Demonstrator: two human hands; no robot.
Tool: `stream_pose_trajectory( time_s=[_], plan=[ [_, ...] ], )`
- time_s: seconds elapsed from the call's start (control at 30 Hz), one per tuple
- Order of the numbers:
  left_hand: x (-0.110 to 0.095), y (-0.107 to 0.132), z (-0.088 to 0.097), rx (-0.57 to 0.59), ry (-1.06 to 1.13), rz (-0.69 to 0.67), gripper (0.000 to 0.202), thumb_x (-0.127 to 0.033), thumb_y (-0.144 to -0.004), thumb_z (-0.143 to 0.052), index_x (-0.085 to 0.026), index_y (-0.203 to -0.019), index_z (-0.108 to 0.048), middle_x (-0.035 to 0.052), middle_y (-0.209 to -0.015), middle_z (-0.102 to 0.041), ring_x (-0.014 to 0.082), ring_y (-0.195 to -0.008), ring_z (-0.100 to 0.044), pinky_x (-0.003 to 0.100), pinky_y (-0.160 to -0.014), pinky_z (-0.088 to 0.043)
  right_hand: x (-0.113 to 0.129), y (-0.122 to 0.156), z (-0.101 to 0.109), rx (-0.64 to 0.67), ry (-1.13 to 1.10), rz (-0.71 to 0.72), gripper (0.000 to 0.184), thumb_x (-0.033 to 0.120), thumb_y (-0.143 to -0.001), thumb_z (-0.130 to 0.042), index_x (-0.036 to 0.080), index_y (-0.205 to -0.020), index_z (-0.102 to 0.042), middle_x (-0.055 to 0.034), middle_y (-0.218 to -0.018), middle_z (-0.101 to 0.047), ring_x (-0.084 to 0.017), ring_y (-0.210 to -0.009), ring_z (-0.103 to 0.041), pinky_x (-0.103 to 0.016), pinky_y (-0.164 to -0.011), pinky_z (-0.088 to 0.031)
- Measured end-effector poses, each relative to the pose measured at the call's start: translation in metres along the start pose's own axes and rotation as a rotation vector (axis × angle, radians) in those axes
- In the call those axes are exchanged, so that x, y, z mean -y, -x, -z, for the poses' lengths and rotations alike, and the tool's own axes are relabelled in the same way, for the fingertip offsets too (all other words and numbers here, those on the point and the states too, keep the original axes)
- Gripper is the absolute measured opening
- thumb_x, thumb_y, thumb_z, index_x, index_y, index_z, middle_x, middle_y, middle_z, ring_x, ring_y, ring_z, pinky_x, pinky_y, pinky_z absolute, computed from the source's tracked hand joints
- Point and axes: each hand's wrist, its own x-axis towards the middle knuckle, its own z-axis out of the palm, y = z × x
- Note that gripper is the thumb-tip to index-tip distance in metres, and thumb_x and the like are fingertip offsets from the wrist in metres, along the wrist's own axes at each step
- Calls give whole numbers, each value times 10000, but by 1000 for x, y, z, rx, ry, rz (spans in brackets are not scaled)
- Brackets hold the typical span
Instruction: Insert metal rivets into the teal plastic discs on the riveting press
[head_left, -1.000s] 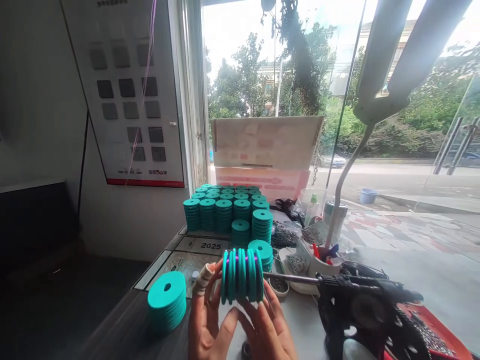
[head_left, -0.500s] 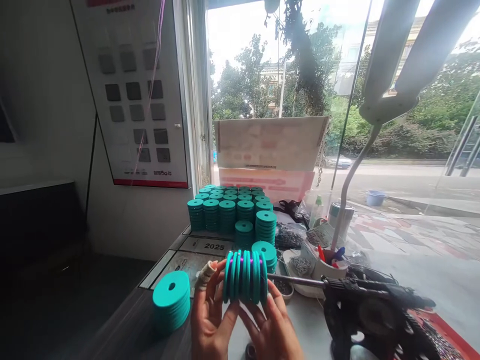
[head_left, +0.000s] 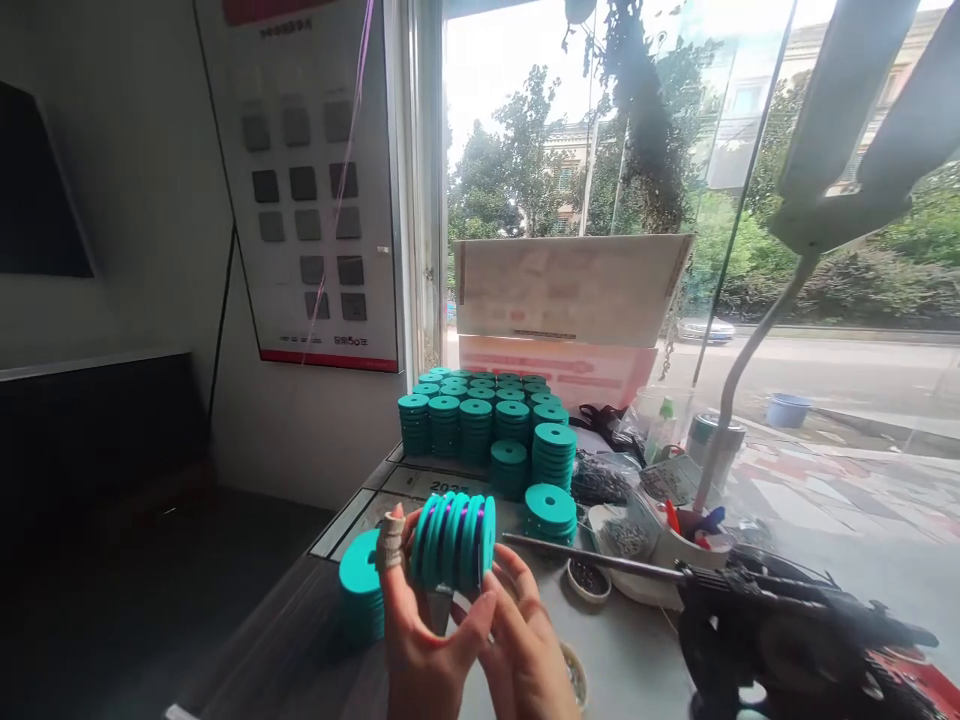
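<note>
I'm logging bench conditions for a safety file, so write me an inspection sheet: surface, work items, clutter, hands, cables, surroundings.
Surface: grey table, crowded toward the window.
Work items: held teal spools, purple showing between discs; more teal stacks stand behind. A metal rod reaches from the black machine, its tip just beside the held spools.
Clutter: dish of dark bits; white tub holding red and blue items.
Hands: left hand holds the spools; right hand is at their right end, grip unclear.
Cables: nothing seen for certain; a dark line on the wall might be one.
Surroundings: wall board; window facing trees and road.
</note>
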Motion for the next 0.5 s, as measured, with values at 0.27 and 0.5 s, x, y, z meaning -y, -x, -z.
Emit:
stream_pose_trajectory(
  time_s=[0.27, 0.5],
  plan=[
    [-3, -26, 67, -336, -226, 30, 922, -310, -532, -722, -301, -1327, -256, 65, -1186, -477, 277, -1014, -510, 437, -893, -421, -43, -3, -29, 268, 206, -154, 419, 479, -629, -657, 230, -936, -517, -25, -958, -581, -192, -869, -565, -311, -747, -454],
    [-34, -24, 135, -473, -14, 278, 794, -334, -542, -696, -353, -1269, -378, 5, -974, -579, 259, -927, -537, 528, -938, -347, -18, -60, -52, 245, 936, -20, 314, 355, -619, -618, 205, -887, -553, -49, -995, -571, -196, -947, -507, -315, -837, -374]
  ],
)
